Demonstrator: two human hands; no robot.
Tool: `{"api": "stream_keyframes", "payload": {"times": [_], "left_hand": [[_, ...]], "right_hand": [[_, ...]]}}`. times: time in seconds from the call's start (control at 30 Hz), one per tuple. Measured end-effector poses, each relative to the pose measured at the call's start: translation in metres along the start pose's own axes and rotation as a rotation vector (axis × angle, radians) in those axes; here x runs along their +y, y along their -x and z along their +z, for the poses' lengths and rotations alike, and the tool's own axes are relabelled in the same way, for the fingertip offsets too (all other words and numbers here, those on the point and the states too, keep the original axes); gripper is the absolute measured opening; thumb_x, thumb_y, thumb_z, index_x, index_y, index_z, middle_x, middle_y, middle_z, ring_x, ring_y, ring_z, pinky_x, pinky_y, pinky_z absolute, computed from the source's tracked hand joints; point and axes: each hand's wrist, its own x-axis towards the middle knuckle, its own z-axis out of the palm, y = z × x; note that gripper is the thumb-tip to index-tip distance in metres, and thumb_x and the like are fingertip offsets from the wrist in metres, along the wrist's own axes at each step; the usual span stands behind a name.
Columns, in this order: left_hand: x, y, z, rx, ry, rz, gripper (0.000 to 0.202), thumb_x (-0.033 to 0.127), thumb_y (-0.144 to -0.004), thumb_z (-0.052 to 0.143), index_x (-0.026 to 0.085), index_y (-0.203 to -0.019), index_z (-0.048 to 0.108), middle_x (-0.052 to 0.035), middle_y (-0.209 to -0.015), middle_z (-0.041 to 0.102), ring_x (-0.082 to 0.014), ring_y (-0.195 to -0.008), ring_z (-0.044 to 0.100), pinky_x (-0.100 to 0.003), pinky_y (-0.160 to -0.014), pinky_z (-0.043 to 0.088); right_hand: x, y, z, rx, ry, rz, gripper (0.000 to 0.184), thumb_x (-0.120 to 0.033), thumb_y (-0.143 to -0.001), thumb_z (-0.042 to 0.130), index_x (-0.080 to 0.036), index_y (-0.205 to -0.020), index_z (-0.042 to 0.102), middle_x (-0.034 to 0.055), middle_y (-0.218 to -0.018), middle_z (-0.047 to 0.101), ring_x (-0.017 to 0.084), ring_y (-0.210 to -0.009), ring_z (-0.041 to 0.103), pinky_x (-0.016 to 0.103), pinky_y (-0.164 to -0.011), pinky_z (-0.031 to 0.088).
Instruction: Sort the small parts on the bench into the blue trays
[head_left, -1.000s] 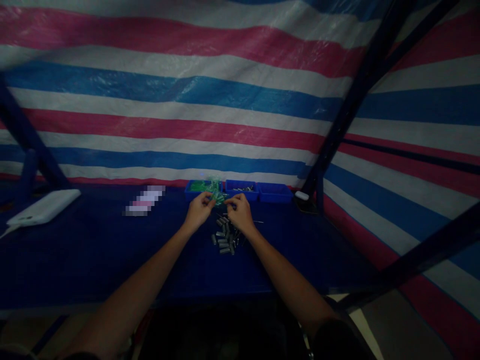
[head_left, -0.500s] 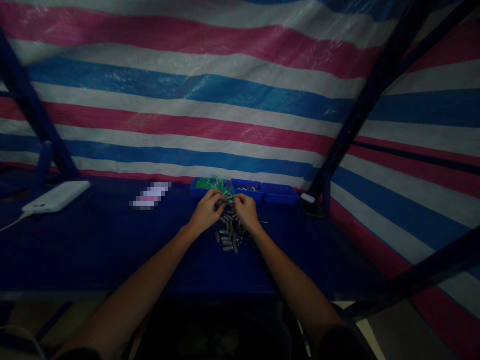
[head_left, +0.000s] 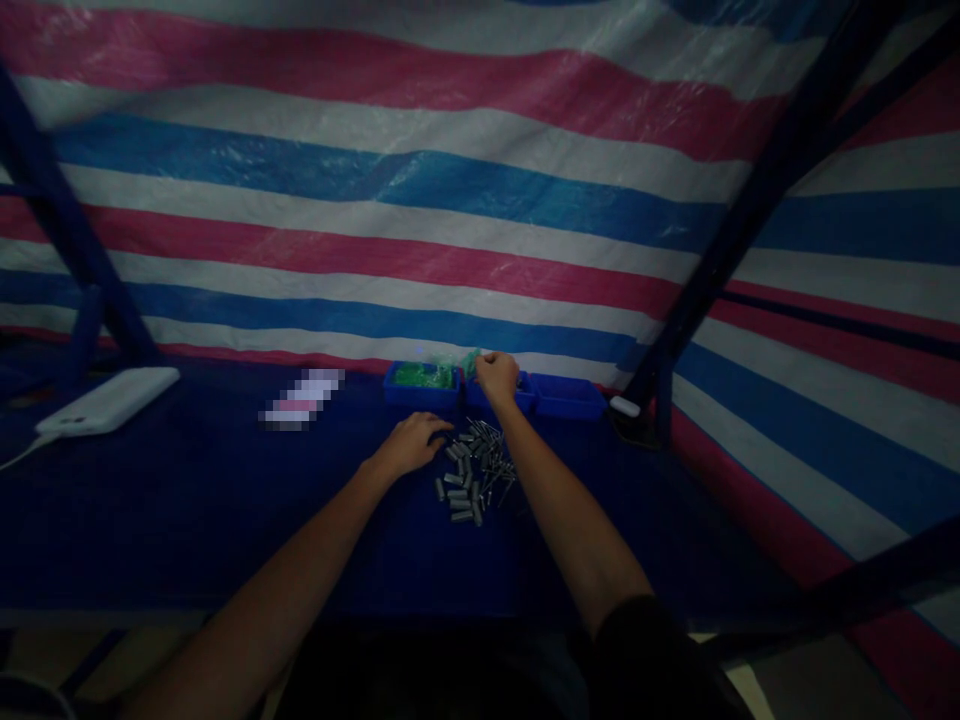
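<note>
My right hand (head_left: 498,379) is closed on a crumpled, clear greenish plastic bag (head_left: 471,361), above the middle blue tray (head_left: 531,398). Its wrist and forearm hide part of that tray. Lower on the blue table, my left hand (head_left: 410,444) is open, with its fingers reaching toward a loose pile. In that pile lie several short grey cylinders (head_left: 460,495) and several thin shiny metal pins (head_left: 491,436). The left blue tray (head_left: 421,403) holds bright green pieces (head_left: 420,375), with clear plastic over its right side.
A third blue tray (head_left: 568,408) stands at the right of the row. Beyond it lie a small white case (head_left: 624,407) and a dark flat object. At left are a white power bank (head_left: 109,400) with a cable and a blurred-out item (head_left: 302,399). Striped sheeting hangs behind.
My hands have parted. The right one has moved up and right to the middle tray with the plastic bag; the left has let go and dropped down beside the pile.
</note>
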Motion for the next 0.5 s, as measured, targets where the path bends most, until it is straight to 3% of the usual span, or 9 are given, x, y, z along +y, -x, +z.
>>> {"api": "stream_keyframes", "payload": {"times": [0.2, 0.33, 0.5], "left_hand": [[0.014, 0.003, -0.003, -0.018, -0.055, -0.074, 0.013, 0.024, -0.078, 0.049, 0.024, -0.083, 0.061, -0.0043, -0.104, 0.055, -0.0225, -0.102, 0.047, -0.038, -0.085, 0.039], [0.017, 0.007, -0.007, -0.04, -0.082, -0.133, 0.013, 0.02, -0.078, 0.047, 0.022, -0.079, 0.059, -0.0051, -0.104, 0.054, -0.0244, -0.104, 0.044, -0.041, -0.081, 0.039], [0.014, 0.006, -0.011, 0.001, -0.048, -0.206, 0.015, 0.016, -0.079, 0.041, 0.021, -0.082, 0.056, -0.005, -0.089, 0.059, -0.0226, -0.093, 0.048, -0.036, -0.075, 0.04]], "right_hand": [[-0.013, 0.005, 0.017, -0.059, 0.091, -0.03, 0.019, -0.024, -0.074, 0.046, -0.017, -0.075, 0.063, 0.0065, -0.076, 0.066, 0.016, -0.074, 0.059, 0.023, -0.066, 0.04], [-0.015, 0.011, 0.022, -0.113, 0.133, -0.092, 0.019, -0.023, -0.077, 0.045, -0.017, -0.089, 0.06, 0.0071, -0.084, 0.066, 0.017, -0.08, 0.059, 0.024, -0.071, 0.041], [-0.026, 0.013, 0.025, -0.16, 0.249, -0.226, 0.022, -0.021, -0.082, 0.041, -0.016, -0.097, 0.057, 0.0102, -0.091, 0.064, 0.018, -0.088, 0.059, 0.026, -0.076, 0.041]]}}
